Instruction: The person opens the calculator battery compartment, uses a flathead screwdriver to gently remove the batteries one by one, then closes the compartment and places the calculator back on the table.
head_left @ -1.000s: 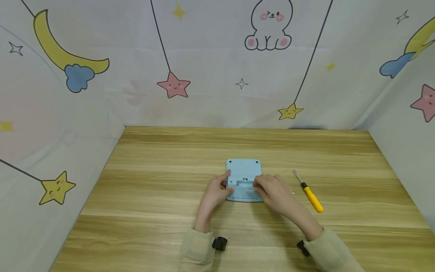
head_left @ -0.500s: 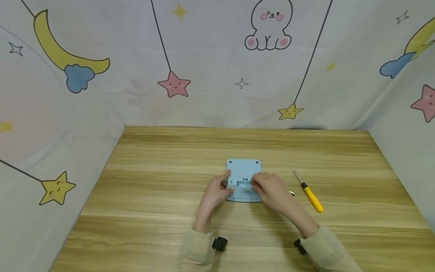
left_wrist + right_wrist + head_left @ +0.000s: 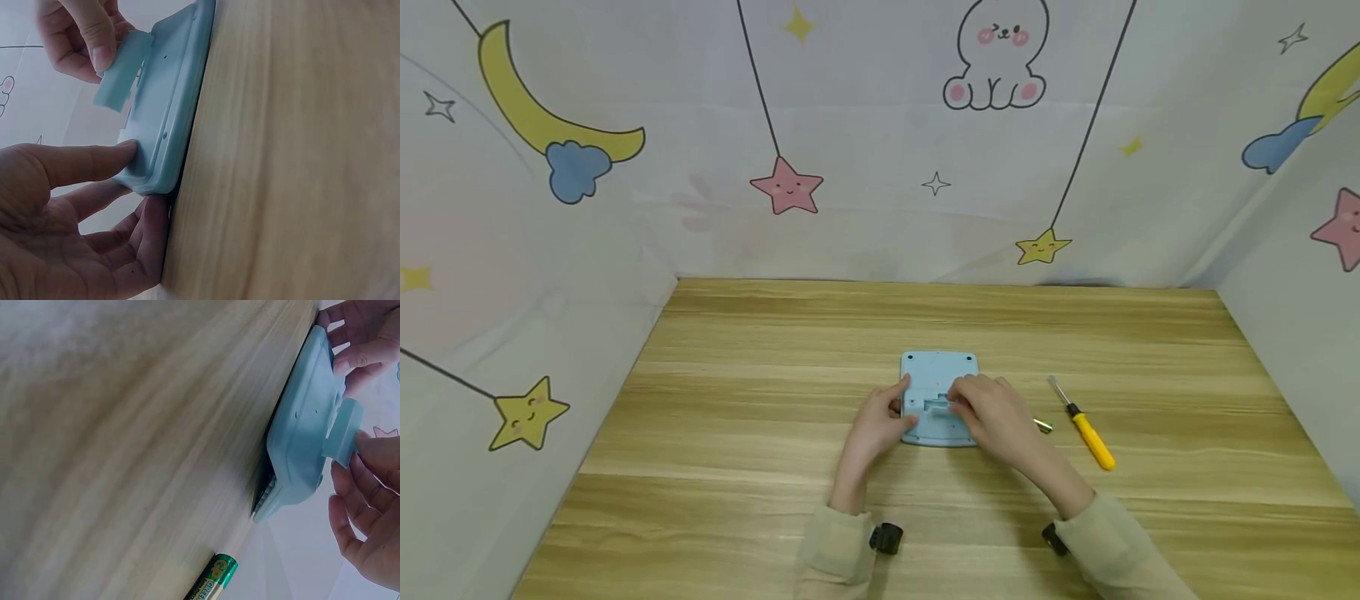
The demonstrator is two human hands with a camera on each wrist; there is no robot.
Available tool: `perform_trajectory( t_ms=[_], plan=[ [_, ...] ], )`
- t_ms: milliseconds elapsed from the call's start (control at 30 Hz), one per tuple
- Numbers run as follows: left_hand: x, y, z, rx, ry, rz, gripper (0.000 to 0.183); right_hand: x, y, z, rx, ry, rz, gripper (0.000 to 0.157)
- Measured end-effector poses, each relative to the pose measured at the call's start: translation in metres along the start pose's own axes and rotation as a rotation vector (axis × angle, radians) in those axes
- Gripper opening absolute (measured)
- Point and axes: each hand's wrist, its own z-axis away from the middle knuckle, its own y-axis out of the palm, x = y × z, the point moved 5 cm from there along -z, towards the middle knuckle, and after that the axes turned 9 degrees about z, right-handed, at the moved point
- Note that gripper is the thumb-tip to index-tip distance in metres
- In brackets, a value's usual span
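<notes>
A light blue calculator (image 3: 938, 371) lies face down on the table, its battery compartment (image 3: 934, 406) uncovered. My left hand (image 3: 878, 415) grips its left side, with the thumb (image 3: 94, 164) on the back and the fingers at the edge. Between thumb and fingers, my right hand (image 3: 996, 417) pinches a small light blue battery cover (image 3: 127, 70). In the right wrist view that cover (image 3: 345, 432) is tilted, close over the calculator's back. From the head, the fingers mostly hide the cover.
Right of the calculator lies a green and gold battery (image 3: 215, 575), partly covered by my right hand in the head view. Farther right is a screwdriver (image 3: 1084, 425) with a yellow handle. A printed white curtain (image 3: 865, 242) stands behind the wooden table (image 3: 760, 400).
My right hand has shifted slightly left over the compartment with the battery cover, and more of the battery beside it shows. My left hand stays on the calculator.
</notes>
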Motion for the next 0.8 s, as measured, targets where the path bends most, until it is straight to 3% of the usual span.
perform_trajectory(
  t_ms=[800],
  plan=[
    [0.002, 0.001, -0.002, 0.006, -0.018, 0.020, 0.062, 0.005, 0.004, -0.011, 0.033, -0.019, 0.014, 0.005]
  ],
)
